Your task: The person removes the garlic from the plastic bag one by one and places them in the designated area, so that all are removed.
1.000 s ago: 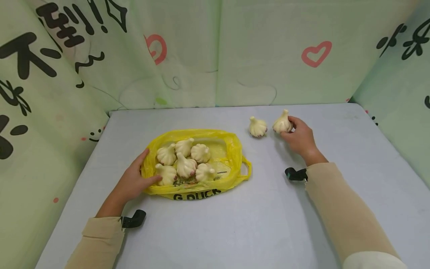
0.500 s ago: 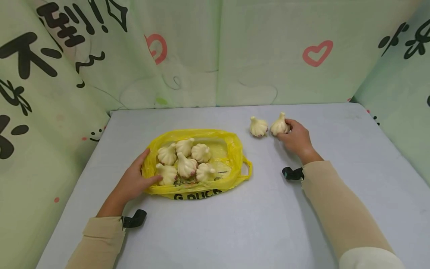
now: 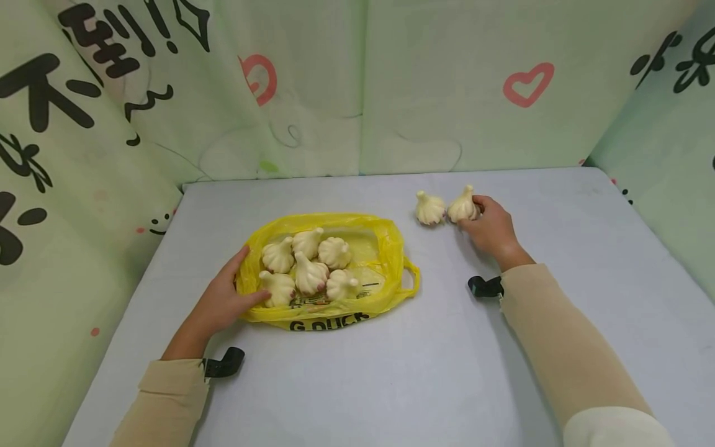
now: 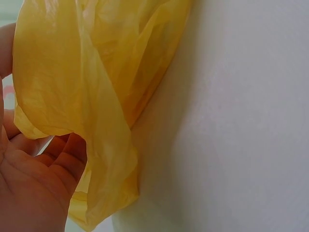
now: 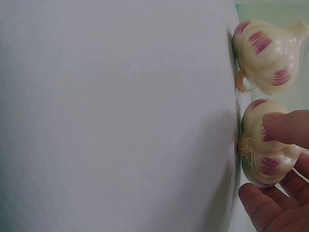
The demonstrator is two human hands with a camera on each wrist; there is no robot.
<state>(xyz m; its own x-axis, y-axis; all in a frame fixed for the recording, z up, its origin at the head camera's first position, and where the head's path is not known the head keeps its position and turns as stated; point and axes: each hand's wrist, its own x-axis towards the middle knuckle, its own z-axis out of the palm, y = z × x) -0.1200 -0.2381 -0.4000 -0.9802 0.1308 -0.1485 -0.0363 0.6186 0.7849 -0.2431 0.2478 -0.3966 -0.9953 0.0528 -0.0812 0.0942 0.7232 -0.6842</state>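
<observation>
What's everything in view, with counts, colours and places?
Printed fabric backdrop: count unclear, pale green, background
Flat table: one, white, foreground
Thin plastic bag: one, yellow, on table
Rounded garlic heads: six visible, cream, inside bag
Loose purple-streaked garlic heads: two, cream, right of bag
Boxy wrist cameras: two, black, one each wrist
Long fabric sleeves: two, beige, forearms
Left hand: one, bare, gripping bag's left side
Right hand: one, bare, holding rightmost garlic head

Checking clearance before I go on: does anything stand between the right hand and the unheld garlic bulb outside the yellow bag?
Yes: the held bulb. Gripped by the right hand, it sits between that hand and the unheld bulb, right beside the latter. Nothing else visible is in the way.
</observation>
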